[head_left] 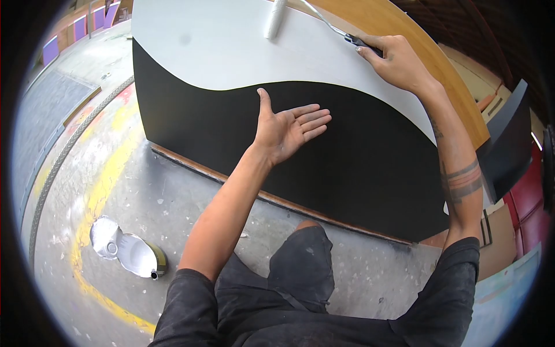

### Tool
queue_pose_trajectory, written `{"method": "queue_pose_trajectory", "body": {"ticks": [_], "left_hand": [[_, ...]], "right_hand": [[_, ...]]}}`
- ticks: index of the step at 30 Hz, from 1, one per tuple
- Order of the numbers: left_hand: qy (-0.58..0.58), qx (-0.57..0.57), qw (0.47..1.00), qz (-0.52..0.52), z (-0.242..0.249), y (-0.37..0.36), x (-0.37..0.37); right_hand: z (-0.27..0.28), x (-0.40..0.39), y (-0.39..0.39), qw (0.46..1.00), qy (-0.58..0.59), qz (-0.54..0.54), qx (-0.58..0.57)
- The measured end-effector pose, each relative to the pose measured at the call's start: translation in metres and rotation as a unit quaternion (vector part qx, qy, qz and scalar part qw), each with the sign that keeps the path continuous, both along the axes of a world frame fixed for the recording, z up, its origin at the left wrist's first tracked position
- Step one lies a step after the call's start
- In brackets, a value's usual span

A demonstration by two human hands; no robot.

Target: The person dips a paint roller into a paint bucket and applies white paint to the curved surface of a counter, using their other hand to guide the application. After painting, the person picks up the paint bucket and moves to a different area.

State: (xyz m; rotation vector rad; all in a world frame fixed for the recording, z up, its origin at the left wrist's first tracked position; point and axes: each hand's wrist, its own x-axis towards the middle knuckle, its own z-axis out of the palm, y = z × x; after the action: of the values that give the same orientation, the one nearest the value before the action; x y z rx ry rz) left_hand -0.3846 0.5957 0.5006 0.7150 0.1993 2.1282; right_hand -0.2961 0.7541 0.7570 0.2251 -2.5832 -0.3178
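My right hand (pixel 396 61) is wrapped round the black handle of a paint roller (pixel 276 20), whose white sleeve lies over the pale upper part of a large curved panel (pixel 231 55). A wavy line divides that pale area from the panel's black lower part (pixel 324 162). In front of the black surface my left hand (pixel 289 127) is held out, palm showing, thumb up and fingers stretched, with nothing in it.
A paint can (pixel 139 254) with white paint and its lid bent back stands on the stained floor at lower left. A grey rope or cable (pixel 75 136) runs along the left. Wood-coloured top (pixel 457 104) edges the panel; a dark curved piece (pixel 511 150) stands at right.
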Motion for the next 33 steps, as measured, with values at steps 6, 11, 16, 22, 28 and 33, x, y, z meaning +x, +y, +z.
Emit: {"method": "queue_pose_trajectory", "body": {"ticks": [6, 11, 16, 22, 28, 33], "left_hand": [[-0.006, -0.01, 1.0, 0.002, -0.002, -0.001, 0.004], [0.004, -0.009, 1.0, -0.014, -0.002, 0.013, 0.007], [0.01, -0.015, 0.999, -0.037, 0.003, 0.035, 0.019], [0.021, -0.02, 0.997, -0.073, 0.008, 0.068, 0.041], [0.018, -0.031, 0.994, -0.102, 0.01, 0.089, 0.058], [0.017, -0.038, 0.993, -0.113, 0.008, 0.103, 0.064]], "right_hand": [[0.005, 0.027, 0.025, 1.0, 0.001, -0.019, 0.011], [0.012, 0.075, 0.056, 1.0, 0.013, -0.013, 0.019], [0.018, 0.121, 0.075, 0.995, -0.014, -0.103, -0.003], [0.018, 0.174, 0.112, 0.996, 0.0, -0.093, 0.007], [0.014, 0.215, 0.139, 0.993, 0.014, -0.118, -0.013], [0.01, 0.248, 0.153, 0.987, 0.016, -0.156, -0.034]]}}
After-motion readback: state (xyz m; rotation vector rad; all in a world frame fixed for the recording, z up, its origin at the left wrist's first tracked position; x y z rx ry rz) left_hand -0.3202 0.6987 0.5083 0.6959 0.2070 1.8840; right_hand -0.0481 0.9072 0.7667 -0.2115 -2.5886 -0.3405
